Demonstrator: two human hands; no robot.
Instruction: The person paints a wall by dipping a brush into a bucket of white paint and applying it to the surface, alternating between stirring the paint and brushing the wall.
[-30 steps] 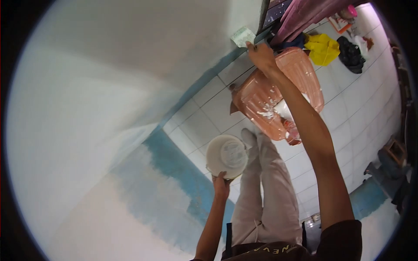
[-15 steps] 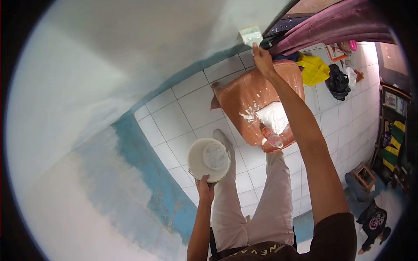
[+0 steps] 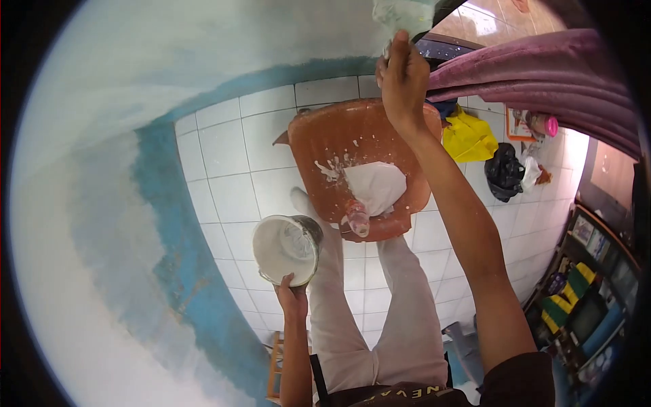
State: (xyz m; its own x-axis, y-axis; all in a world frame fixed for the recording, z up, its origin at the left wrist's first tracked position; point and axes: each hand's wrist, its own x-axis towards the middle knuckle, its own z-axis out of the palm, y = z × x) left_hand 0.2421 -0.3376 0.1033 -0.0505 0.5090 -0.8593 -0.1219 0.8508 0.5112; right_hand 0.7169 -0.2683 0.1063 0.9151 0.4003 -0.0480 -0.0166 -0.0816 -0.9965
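My left hand [image 3: 291,292] is closed on the rim of a white bucket [image 3: 268,254], tilted so its inside shows, with whitish residue at the bottom. Up at the wall, my right hand [image 3: 405,78] grips a broad, flat putty scraper [image 3: 403,15], smeared with pale material and partly cut off by the top of the view. The scraper is at the wall [image 3: 271,34], though I cannot tell whether it touches. Below my right forearm stands a brown plastic chair [image 3: 325,129], spattered with white. On it lie a white bag [image 3: 376,186] and a clear bottle [image 3: 357,220].
A purple curtain [image 3: 515,64] hangs at upper right. Yellow cloth or plastic [image 3: 468,136] and a black plastic bag [image 3: 504,173] lie on the tiled floor [image 3: 220,152]. A cabinet [image 3: 576,285] stands at the right. Blue paint [image 3: 159,183] shows along the lower wall.
My right hand and the scraper have moved up, toward the top edge. The view has shifted, so the chair and the bucket in my left hand appear further left.
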